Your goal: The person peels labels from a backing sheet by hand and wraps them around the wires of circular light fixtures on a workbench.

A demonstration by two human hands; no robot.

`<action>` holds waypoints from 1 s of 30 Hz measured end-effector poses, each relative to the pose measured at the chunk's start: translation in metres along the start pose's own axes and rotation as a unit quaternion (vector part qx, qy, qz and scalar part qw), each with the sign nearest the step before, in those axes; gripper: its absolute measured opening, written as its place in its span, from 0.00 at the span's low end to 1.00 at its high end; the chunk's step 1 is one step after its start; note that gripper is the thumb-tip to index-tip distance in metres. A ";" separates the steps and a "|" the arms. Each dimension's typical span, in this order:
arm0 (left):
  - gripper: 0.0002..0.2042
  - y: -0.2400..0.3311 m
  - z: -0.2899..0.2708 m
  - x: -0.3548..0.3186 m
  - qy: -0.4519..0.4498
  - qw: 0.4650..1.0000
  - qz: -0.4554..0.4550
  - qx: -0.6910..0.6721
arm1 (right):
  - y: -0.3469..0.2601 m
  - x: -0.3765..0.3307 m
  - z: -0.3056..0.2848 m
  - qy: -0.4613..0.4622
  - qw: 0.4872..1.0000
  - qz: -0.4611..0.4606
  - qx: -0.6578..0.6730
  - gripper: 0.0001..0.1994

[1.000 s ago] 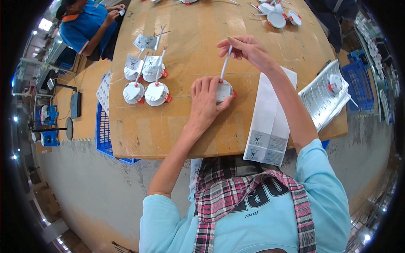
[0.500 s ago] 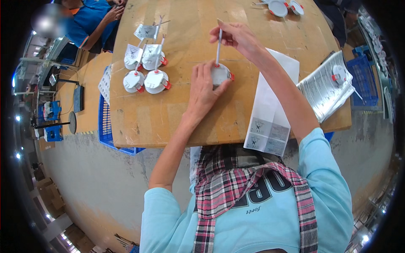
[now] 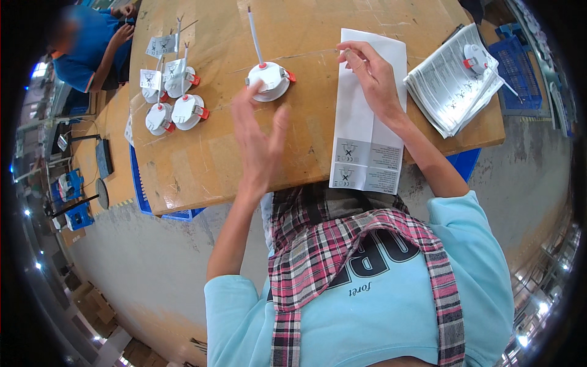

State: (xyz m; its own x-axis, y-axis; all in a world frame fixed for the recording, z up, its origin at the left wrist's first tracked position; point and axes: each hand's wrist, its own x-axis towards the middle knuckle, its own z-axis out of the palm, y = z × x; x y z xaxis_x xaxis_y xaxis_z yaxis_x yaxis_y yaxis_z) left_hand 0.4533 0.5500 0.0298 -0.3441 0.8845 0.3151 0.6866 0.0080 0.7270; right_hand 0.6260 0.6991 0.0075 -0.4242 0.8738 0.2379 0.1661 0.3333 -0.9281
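A round white downlight (image 3: 269, 82) with red-tipped clips stands on the table, its white cable (image 3: 254, 37) pointing up. My left hand (image 3: 260, 144), smeared by motion, is just in front of it with the thumb spread from the fingers. The fingertips overlap the light's near edge; whether they touch it I cannot tell. My right hand (image 3: 376, 85) hovers over a long white sheet of labels (image 3: 367, 131), fingers half bent and apart, with nothing visible in them. Several similar downlights (image 3: 189, 112) stand grouped at the left, some with printed tags (image 3: 161, 45) on their cables.
At the right lies a stack of printed silvery sheets (image 3: 449, 85) with another downlight (image 3: 474, 58) on top. Blue crates (image 3: 140, 183) stand below the table's left edge. A co-worker in a blue shirt (image 3: 92, 49) sits at the far left.
My right hand has let go of the cable and moved right, over the label sheet. My left hand has drawn back from the downlight toward me. The view has shifted.
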 end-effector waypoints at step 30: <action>0.13 0.021 0.030 0.023 -0.270 0.748 -0.400 -0.455 | -0.025 -0.027 -0.019 -0.106 0.960 -0.180 -0.186 0.05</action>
State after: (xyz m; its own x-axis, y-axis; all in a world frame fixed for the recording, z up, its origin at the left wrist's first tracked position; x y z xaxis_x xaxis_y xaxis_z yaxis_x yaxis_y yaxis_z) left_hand 0.4790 0.5846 0.0346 0.0662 0.8280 -0.5568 -0.4063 0.5320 0.7429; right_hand 0.6501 0.6745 0.0294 -0.6792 0.5995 0.4235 0.2649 0.7383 -0.6203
